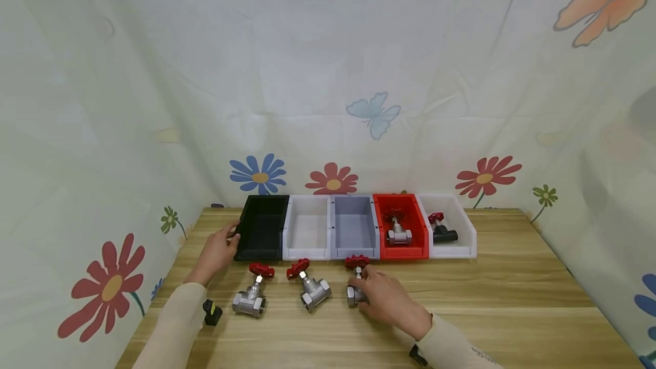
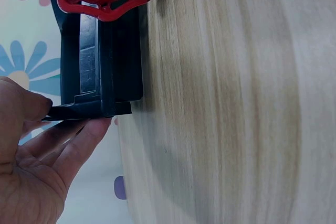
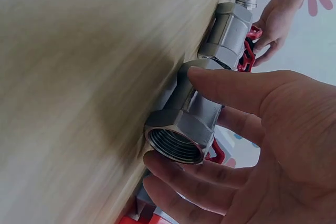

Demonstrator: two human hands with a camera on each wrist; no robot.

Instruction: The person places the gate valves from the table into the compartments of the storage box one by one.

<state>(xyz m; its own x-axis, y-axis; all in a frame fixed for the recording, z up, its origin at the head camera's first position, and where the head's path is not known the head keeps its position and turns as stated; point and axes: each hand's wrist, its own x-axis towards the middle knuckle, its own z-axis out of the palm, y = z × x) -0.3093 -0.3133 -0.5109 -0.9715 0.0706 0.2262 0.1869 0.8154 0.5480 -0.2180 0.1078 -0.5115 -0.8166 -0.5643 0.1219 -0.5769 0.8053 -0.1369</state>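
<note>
My left hand (image 1: 217, 250) holds the left side wall of the black bin (image 1: 261, 232). In the left wrist view, its thumb lies at the bin's edge and the fingers run along the outside. My right hand (image 1: 389, 298) grips a silver valve (image 3: 186, 121) with a red handwheel (image 1: 357, 261), lying in front of the grey bin. The right wrist view shows the thumb on the valve's body and the other fingers round its far side. Two more silver valves, a middle one (image 1: 314, 292) and a left one (image 1: 249, 303), lie on the table between my hands.
To the right of the black bin stand a white bin (image 1: 307, 253), a grey bin (image 1: 355, 253), a red bin (image 1: 402, 252) holding a silver valve (image 1: 398, 236), and another white bin (image 1: 463, 249) holding a black valve (image 1: 445, 234). A printed curtain (image 1: 328, 73) hangs behind the wooden table (image 1: 512, 300).
</note>
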